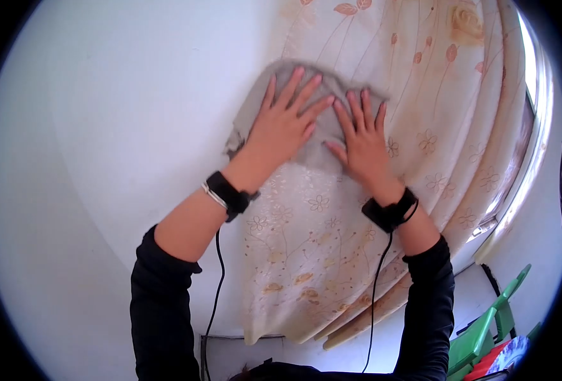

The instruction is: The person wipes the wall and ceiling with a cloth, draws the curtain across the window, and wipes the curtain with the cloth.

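A grey cloth (316, 149) is spread flat against a patterned curtain (319, 235) and reaches over the curtain's left edge toward the white wall. My left hand (278, 127) lies on the cloth with its fingers spread, pressing it flat. To its right, my right hand (365, 143) rests on the cloth's right part, fingers also stretched out and apart. The two hands' fingertips come close together near the cloth's middle. Slight blur softens the cloth's right edge. The curtain carries orange leaves and flower outlines and hangs in folds on the right.
A white wall (122, 127) fills the left side. Beyond the curtain at right is a window frame (516, 184). Green chairs (475, 343) stand at the lower right. Black bands on both wrists have cables (219, 279) hanging down.
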The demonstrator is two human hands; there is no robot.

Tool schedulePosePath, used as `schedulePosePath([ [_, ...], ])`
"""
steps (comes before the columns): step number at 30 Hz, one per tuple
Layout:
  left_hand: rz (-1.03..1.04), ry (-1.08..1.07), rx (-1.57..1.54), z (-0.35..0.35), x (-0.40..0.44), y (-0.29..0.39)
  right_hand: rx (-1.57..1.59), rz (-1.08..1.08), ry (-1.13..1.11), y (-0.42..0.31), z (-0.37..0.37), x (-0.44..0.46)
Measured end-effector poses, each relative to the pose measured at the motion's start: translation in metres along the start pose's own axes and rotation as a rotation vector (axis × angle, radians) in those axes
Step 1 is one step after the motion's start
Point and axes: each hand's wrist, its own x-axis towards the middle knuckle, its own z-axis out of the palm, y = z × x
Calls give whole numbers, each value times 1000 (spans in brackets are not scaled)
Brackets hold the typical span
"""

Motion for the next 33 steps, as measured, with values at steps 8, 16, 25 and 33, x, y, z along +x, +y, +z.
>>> schedulePosePath([
  [8, 55, 284, 171, -16, 98, -44, -87, -17, 178, 58, -23, 105],
  [16, 52, 345, 229, 2, 122, -47, -33, 15, 220, 82, -12, 127],
  [25, 101, 125, 262, -9, 137, -58, -35, -22, 330, 93, -8, 131],
  [33, 93, -27, 265, -20, 135, -55, -7, -17, 410, 83, 1, 114],
])
